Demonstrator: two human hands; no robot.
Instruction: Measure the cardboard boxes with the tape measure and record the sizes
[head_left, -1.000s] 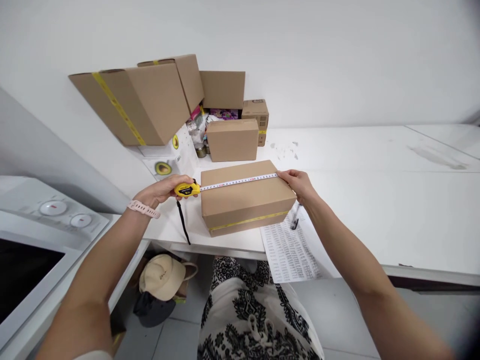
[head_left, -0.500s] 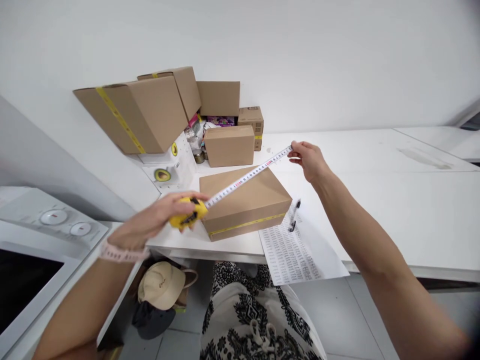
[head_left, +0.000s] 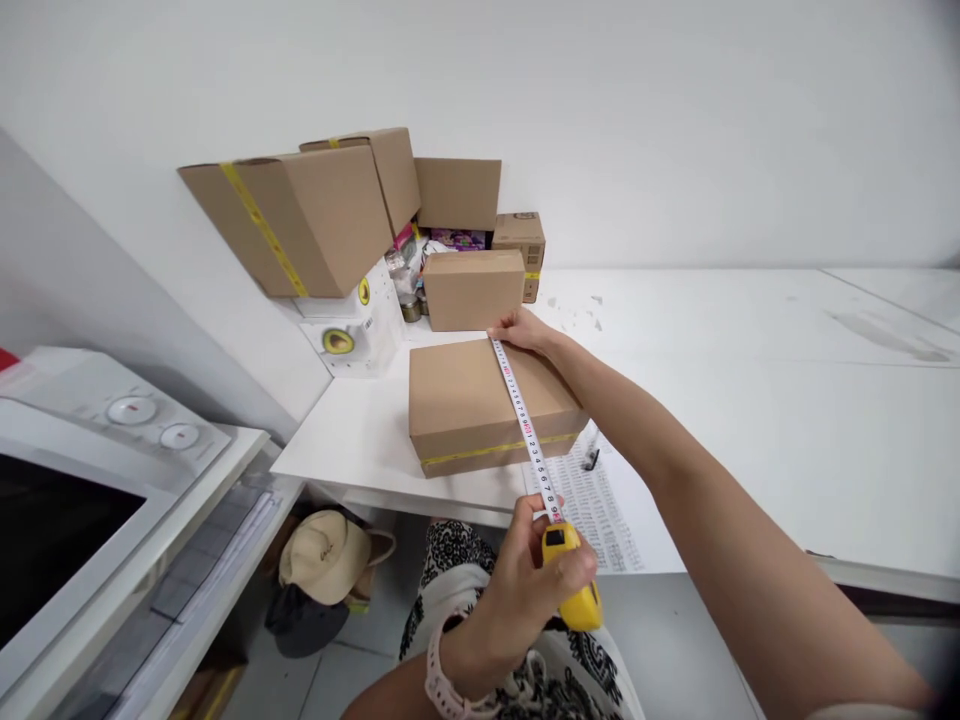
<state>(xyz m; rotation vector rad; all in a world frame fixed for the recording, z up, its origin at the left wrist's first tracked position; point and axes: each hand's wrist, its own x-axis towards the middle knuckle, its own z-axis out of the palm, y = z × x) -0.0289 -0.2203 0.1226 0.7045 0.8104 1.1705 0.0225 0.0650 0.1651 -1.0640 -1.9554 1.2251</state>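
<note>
Beyond the right arm (head_left: 712,490), the table (head_left: 787,430) offers wide room to pass; a smaller opening lies left of the box (head_left: 457,390), with the avocado pack (head_left: 356,350) bounding its back; behind the box, 1 carton (head_left: 472,295) leaves a narrow gap, its right end blocked by the right hand (head_left: 523,330); the tape (head_left: 531,440) bars the way across the box.

At left, a white microwave (head_left: 75,530) with two round dials (head_left: 131,410); lower down, a beige baseball cap (head_left: 322,560) overlapping a dark cap (head_left: 306,628); behind, a yellow-taped cardboard carton (head_left: 337,220) above white avocado-printed boxes (head_left: 367,340).
</note>
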